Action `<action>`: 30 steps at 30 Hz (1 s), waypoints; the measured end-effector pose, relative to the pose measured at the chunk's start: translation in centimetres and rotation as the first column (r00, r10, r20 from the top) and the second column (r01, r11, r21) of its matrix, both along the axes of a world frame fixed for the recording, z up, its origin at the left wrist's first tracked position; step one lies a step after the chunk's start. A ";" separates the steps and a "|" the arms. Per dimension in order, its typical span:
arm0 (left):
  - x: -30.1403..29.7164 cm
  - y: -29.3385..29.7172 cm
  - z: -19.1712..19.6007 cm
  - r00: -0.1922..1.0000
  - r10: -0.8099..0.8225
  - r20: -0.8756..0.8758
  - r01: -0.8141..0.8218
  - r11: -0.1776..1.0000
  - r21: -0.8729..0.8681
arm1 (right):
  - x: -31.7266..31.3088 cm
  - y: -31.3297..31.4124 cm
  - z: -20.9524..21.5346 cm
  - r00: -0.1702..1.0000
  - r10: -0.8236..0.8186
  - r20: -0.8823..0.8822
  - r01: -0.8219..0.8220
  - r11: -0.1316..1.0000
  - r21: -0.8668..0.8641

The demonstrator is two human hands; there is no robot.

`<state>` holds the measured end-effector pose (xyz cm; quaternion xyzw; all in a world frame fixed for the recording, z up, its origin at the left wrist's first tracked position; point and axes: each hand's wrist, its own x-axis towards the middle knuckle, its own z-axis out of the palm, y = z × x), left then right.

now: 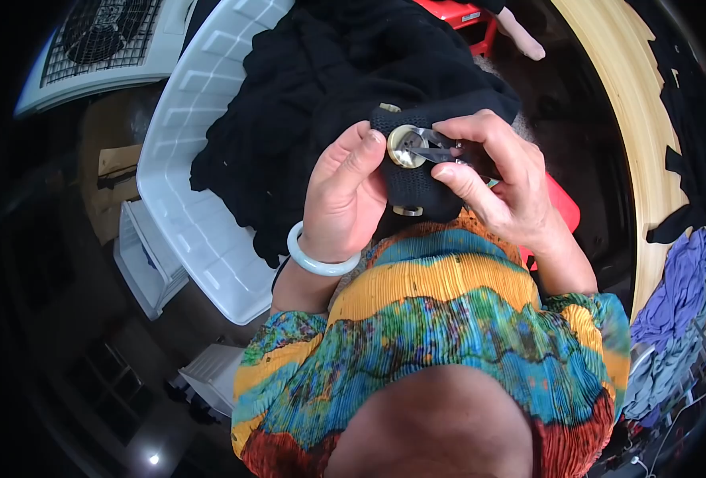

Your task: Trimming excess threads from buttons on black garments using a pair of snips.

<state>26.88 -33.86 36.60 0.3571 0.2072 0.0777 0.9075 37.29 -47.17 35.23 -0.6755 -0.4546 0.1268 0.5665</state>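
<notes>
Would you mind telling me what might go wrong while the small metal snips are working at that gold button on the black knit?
The small metal snips in the right hand point at the round gold button, right beside the left hand's thumb, so a slip might nick it. The tips lie against the black knit garment, so they might snag or cut the yarn.
</notes>
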 end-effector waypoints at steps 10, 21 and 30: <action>0.1 -0.3 -0.4 0.999 0.039 -0.006 -0.039 0.998 -0.048 | 0.0 -0.7 -0.2 0.928 -0.143 -0.343 0.181 0.980 0.082; -0.2 0.5 -1.2 0.996 -0.005 0.093 0.005 1.000 0.000 | 0.4 -0.9 -2.4 0.941 0.028 -0.339 0.007 0.995 0.102; 1.5 3.4 -2.7 0.996 0.084 -0.042 -0.093 0.937 -0.336 | -1.0 0.3 -3.8 0.758 0.167 -0.630 -0.210 0.978 0.006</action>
